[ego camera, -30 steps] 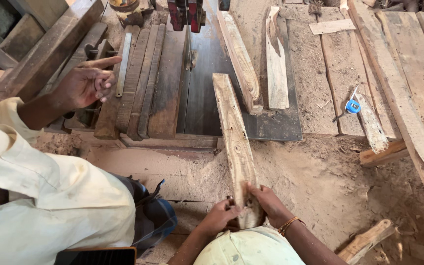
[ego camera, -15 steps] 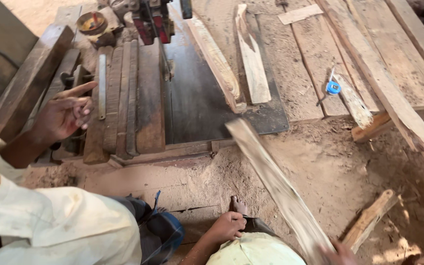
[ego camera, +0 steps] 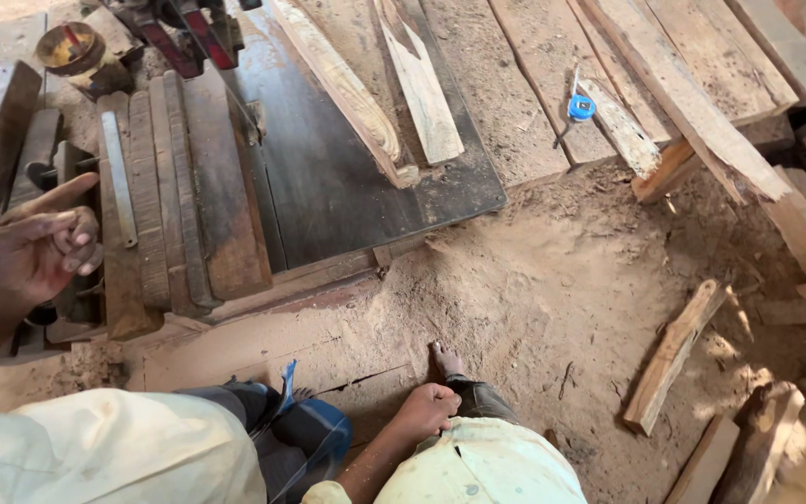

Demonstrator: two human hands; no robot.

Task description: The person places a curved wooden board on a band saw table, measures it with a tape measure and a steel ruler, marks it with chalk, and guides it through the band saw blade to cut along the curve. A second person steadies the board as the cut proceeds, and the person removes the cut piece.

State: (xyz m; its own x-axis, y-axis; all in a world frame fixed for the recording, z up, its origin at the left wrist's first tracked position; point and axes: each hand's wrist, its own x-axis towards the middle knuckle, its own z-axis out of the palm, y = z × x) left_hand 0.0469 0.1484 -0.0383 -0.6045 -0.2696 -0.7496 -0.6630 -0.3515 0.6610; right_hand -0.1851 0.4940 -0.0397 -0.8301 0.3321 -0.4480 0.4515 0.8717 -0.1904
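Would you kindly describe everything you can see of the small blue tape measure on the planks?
The blue tape measure is a small round case, seemingly plastic, with a pale centre. It lies on the dusty wooden planks at the upper right, beside the end of a rough pale offcut. A thin dark strap or cord trails from it down and left across the wood. No hand touches it; its tape appears retracted.
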